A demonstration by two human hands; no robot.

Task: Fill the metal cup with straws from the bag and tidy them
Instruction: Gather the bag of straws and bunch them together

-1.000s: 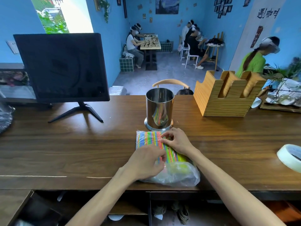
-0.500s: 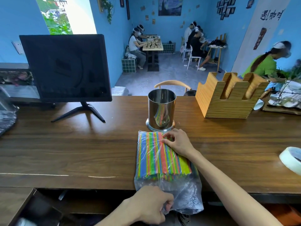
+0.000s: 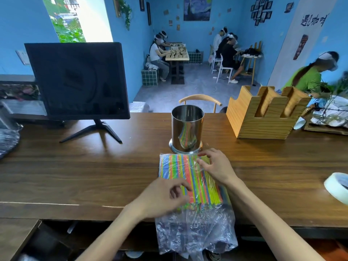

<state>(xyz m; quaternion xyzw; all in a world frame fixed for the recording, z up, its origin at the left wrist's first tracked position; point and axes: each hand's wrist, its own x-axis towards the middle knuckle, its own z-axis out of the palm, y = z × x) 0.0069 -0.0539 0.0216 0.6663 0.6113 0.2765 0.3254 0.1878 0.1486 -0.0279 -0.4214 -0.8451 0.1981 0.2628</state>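
Right now the bag (image 3: 195,228) of coloured straws (image 3: 190,178) lies flat at lower centre of the frame, its far end just beside the base of the metal cup (image 3: 187,129), its loose open end hanging over the near edge of the counter (image 3: 94,176). The cup stands upright at centre and looks empty, with only straw colours reflected on its wall. The right hand (image 3: 216,166) rests on the far right corner of the bundle, its fingers curled and seemingly pinching the film. The left hand (image 3: 162,198) hovers over the near left part, fingers loosely curled, gripping nothing that I can see. To do this step well, I judge one hand should pin the bundle while the other opens the slack mouth wide, then slide the straws out together, ends level, so none scatter
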